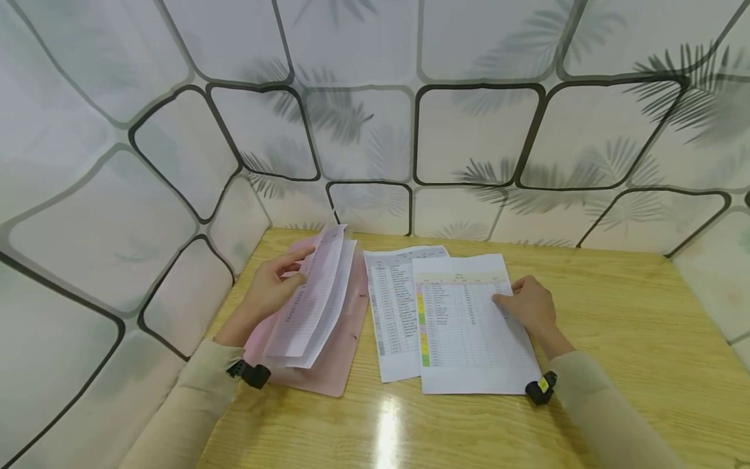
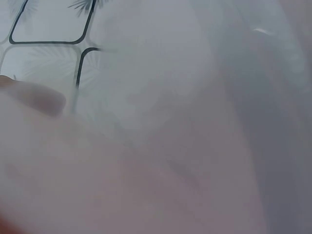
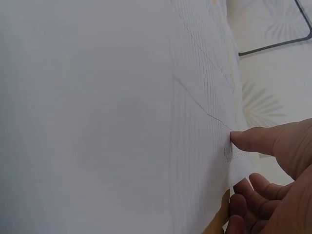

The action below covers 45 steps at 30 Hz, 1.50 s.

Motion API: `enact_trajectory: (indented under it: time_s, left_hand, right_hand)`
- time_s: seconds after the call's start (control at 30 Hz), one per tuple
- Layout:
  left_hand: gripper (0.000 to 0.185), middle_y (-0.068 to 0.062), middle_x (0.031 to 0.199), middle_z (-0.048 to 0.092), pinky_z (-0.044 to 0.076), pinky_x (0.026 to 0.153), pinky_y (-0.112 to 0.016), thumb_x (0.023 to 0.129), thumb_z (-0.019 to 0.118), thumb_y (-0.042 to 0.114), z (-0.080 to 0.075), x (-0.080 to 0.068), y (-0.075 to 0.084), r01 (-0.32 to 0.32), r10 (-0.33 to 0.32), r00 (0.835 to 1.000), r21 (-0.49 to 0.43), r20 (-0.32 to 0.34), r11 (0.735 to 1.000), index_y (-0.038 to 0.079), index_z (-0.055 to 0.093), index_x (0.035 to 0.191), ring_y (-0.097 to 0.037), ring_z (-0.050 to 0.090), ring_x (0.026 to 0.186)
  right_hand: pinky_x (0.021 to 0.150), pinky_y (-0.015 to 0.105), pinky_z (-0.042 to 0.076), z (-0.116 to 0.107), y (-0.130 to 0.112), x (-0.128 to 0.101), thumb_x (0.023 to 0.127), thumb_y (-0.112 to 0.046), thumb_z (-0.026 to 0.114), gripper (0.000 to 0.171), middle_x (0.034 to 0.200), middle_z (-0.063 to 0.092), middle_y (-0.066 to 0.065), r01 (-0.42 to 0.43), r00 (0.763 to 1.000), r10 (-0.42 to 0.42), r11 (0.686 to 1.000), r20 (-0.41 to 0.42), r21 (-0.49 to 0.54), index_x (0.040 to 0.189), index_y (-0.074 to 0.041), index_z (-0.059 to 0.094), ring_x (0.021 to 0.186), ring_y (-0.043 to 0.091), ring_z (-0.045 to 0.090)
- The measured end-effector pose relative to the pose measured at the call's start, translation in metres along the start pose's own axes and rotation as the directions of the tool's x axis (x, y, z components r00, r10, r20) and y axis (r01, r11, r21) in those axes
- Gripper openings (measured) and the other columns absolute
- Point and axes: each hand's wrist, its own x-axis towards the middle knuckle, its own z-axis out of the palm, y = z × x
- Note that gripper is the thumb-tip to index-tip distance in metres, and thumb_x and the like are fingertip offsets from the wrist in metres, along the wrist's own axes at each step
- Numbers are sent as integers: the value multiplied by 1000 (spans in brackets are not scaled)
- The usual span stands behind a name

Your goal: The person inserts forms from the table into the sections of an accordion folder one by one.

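Note:
On the left lies an opened pink folder (image 1: 346, 371), with several printed pages (image 1: 310, 306) in it raised at a slant. My left hand (image 1: 274, 285) holds these raised pages by their left edge, thumb on the near side. In the left wrist view a fingertip (image 2: 41, 100) shows beside blurred, translucent film. My right hand (image 1: 534, 305) pinches the right edge of a printed table sheet (image 1: 463, 339) with coloured cells down its left side. In the right wrist view the thumb (image 3: 258, 140) lies on the sheet's face, the other fingers curled near its edge.
A second printed sheet (image 1: 394, 312) lies between the folder and the table sheet, partly covered by the latter. Everything rests on a wooden table (image 1: 621, 339). Patterned walls (image 1: 363, 130) stand close behind and to the left. Each wrist wears a small black camera (image 1: 255, 376).

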Motion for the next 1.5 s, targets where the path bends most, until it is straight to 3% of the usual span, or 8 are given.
enact_trajectory:
  time_s: [0.4, 0.6, 0.77, 0.9, 1.1, 1.27, 1.5]
  left_hand:
    - [55, -19, 155, 56, 55, 100, -57, 95, 57, -3, -1, 1, -1, 6, -6, 1000, 16, -1, 1000, 8, 60, 149, -50, 61, 129]
    - [55, -19, 158, 53, 53, 104, -61, 96, 58, -1, -2, 1, 1, 26, -26, 1000, 26, 7, 999, 9, 60, 150, -50, 58, 133]
    - [55, -19, 157, 54, 53, 104, -60, 96, 59, 2, -3, 2, 1, 25, -25, 1000, 35, 4, 999, 10, 60, 150, -49, 59, 133]
    - [54, -19, 157, 54, 53, 103, -59, 96, 58, 3, -3, 2, 2, 23, -23, 1000, 33, 3, 999, 10, 60, 150, -49, 60, 132]
    - [55, -20, 156, 54, 53, 103, -58, 95, 59, -1, -2, 1, 3, 22, -22, 1000, 14, 0, 1000, 8, 61, 149, -49, 59, 132]
    - [55, -20, 155, 56, 53, 103, -57, 93, 59, -3, -1, 2, 3, 4, -4, 1000, -6, -9, 1000, 6, 62, 147, -50, 59, 131]
    - [56, -18, 153, 58, 53, 103, -57, 93, 59, -4, -1, 1, 1, -9, 9, 1000, -10, -9, 1000, 7, 62, 147, -49, 60, 130]
  right_hand:
    - [80, 47, 59, -8, -2, 4, 96, -21, 69, 50, 123, 66, 37, 53, 998, -54, 995, 15, 83, 129, 16, 61, 107, 48, 67]
    - [76, 39, 57, -15, -2, 6, 98, -18, 64, 48, 123, 66, 34, 60, 995, -67, 994, 77, 97, 132, 16, 61, 103, 42, 67]
    - [71, 33, 58, -17, -2, 8, 100, -19, 62, 47, 122, 68, 35, 124, 981, -138, 986, 134, 108, 134, 14, 60, 99, 38, 70]
    - [71, 33, 61, -18, -4, 8, 102, -19, 63, 49, 126, 66, 38, 141, 964, -181, 969, 197, 201, 137, 15, 57, 94, 31, 74]
    - [71, 29, 60, -17, -8, 8, 104, -17, 63, 53, 127, 65, 38, 71, 949, -171, 936, 266, 346, 141, 19, 51, 85, 14, 69]
    - [70, 28, 60, -17, -14, 7, 104, -18, 63, 55, 128, 66, 36, 9, 943, -147, 907, 298, 421, 143, 18, 48, 81, 10, 69]
    - [75, 26, 60, -12, -21, 7, 105, -22, 63, 59, 129, 67, 29, -17, 938, -147, 886, 315, 464, 148, 15, 46, 86, 7, 69]
